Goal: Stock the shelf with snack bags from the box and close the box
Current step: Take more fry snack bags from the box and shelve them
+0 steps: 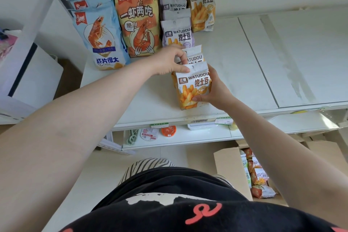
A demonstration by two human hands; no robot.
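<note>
On the half-stocked shelf (235, 73), both hands (170, 60) (216, 90) gripping fry bags (194, 84), more bags waiting in the open box (231, 171).

Single head-worn wide-angle view, looking forward and steeply down from above the person's own torso. Close range: both forearms run up from the bottom corners to the left hand (170, 60) and right hand (216, 88) near frame centre, over the white shelf (244, 58). Shelf top fills the upper half, facing the wall behind it. Lower shelf edge and the open cardboard box (231, 171) on the floor sit low right. Strong edge distortion; no second view.
</note>
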